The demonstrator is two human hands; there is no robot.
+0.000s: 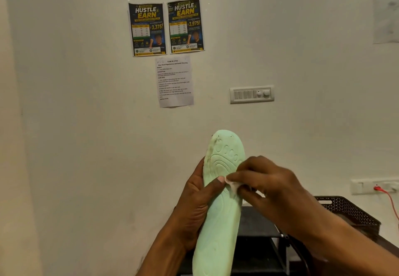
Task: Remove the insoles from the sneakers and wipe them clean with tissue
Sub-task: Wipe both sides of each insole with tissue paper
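A pale green insole [220, 215] stands upright in front of me, toe end up, its patterned underside facing me. My left hand [196, 202] grips it from the left side, thumb across its middle. My right hand [265, 185] pinches a small white tissue [232, 184] and presses it against the insole's middle, just right of my left thumb. No sneakers are in view.
A black perforated basket [354, 213] sits on a dark rack [259, 232] at the lower right, behind the insole. The wall ahead carries posters [166, 27], a task sheet [174, 81] and a switch panel [252, 94]. A red plug [377, 188] sits in a socket at right.
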